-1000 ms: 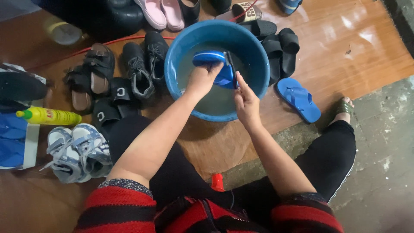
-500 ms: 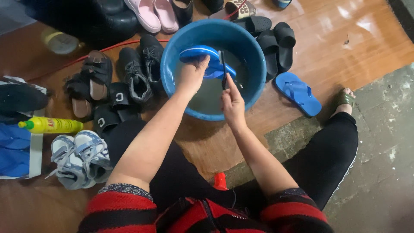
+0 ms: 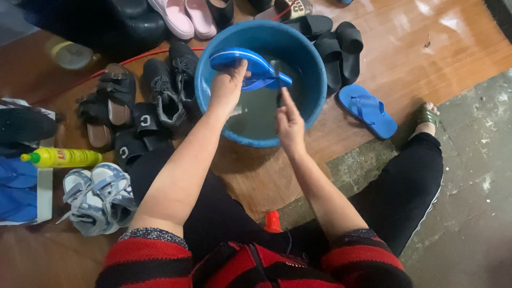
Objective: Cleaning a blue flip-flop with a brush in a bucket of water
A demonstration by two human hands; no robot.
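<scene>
1. I had the left hand (image 3: 228, 88) clamped on a blue flip-flop (image 3: 250, 66), holding it sole-up over the blue basin (image 3: 314, 90), at about twelve o'clock of the basin's middle

2. The right hand (image 3: 290, 125) was closed around a dark slim tool, a brush as far as I could judge (image 3: 278, 80), whose far end touched the flip-flop's edge; the tool was too blurred for me to be sure of its kind

3. The basin sat on the wooden floor (image 3: 426, 48) between my knees and held murky water (image 3: 256, 114); the flip-flop hung above that water rather than in it

4. Its blue partner (image 3: 368, 109) lay on the floor just beside the basin, at about three o'clock, and I could not tell whether it was wet or dry

5. By my judgement the washing was at an early or middle stage: one sandal was under the brush, and plenty of footwear lay around untouched

6. Black slides (image 3: 333, 37) were at one o'clock, black sneakers (image 3: 170, 85) and brown strapped sandals (image 3: 109, 104) at nine o'clock, pink shoes (image 3: 186, 16) at eleven o'clock

7. Further out at eight o'clock lay grey-white sandals (image 3: 96, 194) and a yellow bottle (image 3: 66, 157) on its side
</scene>
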